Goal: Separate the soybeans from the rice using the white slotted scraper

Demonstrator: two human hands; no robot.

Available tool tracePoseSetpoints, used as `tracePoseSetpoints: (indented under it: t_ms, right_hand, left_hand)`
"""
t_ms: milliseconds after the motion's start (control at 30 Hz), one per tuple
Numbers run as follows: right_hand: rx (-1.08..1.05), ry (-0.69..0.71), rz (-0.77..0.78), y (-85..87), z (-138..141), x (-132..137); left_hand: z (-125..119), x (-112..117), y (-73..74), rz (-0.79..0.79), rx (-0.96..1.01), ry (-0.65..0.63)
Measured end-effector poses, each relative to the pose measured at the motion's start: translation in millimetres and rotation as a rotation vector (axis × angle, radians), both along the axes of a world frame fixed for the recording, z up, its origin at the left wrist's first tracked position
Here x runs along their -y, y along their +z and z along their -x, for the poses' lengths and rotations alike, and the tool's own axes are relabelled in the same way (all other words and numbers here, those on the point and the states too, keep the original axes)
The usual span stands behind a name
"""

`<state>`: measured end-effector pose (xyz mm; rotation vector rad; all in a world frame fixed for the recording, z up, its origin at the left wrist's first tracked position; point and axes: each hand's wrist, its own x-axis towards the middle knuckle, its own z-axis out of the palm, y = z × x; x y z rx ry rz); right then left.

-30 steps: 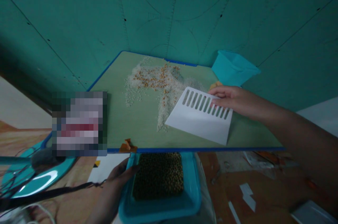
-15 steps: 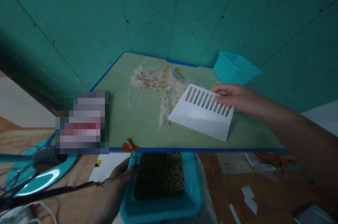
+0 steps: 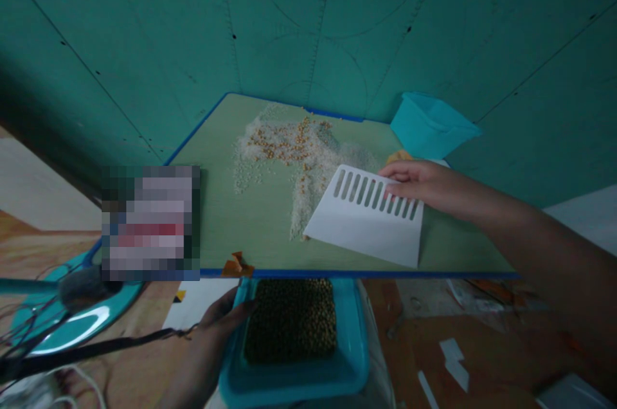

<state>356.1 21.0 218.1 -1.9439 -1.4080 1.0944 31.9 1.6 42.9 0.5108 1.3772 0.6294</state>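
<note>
Scraper (image 3: 364,232) by grains (image 3: 277,142), grn tabletop (image 3: 236,226), teal wall (image 3: 279,17) bhnd; brn floor (image 3: 409,354)

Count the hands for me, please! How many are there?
2. The left hand holds the left side of the turquoise tub by the table; the right hand holds the white slotted scraper over it. No others show.

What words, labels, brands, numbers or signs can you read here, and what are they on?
None can be read.
Green wall: faint ruler-like marks and possible lettering, too faint to read.
Pixelated patch at left: blurred out, unreadable.
White slotted sheet: no lettering seen.
Blue tub in front: no lettering seen.
</note>
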Motion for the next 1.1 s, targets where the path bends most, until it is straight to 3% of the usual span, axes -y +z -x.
tracePoseSetpoints:
  t_ms: [433,767,1100]
  right_hand:
    - [0.048,0.088,-0.028,0.4,6.3,3.6]
    - [0.088,0.188,-0.078,1.2,18.5,3.4]
    - [0.372,0.319,-0.246,24.5,24.9,27.3]
  left_hand:
    - [-2.3,0.3,7.2,-0.009,0.099,-0.03]
    - [-1.4,1.6,12.2,-0.008,0.04,-0.058]
    - [-0.4,0.9,4.7,-0.046,0.056,-0.026]
